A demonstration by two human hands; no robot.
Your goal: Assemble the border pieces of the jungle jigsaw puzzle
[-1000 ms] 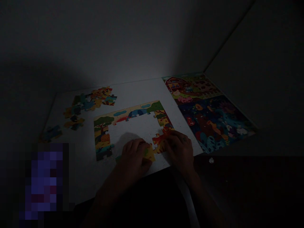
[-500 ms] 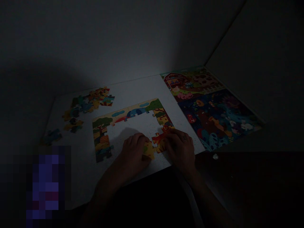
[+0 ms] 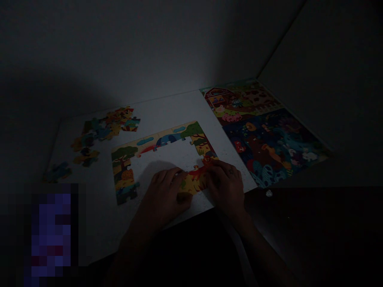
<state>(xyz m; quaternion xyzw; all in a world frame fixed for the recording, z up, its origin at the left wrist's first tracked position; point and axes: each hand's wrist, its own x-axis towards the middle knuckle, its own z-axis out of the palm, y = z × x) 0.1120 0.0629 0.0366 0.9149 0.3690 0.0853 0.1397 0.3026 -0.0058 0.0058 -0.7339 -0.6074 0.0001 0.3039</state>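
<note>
In a dim room, on a white table (image 3: 170,107) meeting a pale wall (image 3: 143,52), my left hand (image 3: 164,187) is pinching a yellow puzzle piece (image 3: 192,185) at the near side of the jigsaw border (image 3: 167,140). My right hand (image 3: 226,182) is resting over the border's near right corner, its grip too dark to tell. Loose pieces (image 3: 104,127) are lying left, a farmyard puzzle (image 3: 241,104) and undersea puzzle (image 3: 273,145) right.

I watch through one camera on the wearer's head, looking forward and down across the table (image 3: 167,104) toward the far wall (image 3: 149,48), close above the near edge, with the left hand (image 3: 166,185) and right hand (image 3: 226,181) just below centre.
</note>
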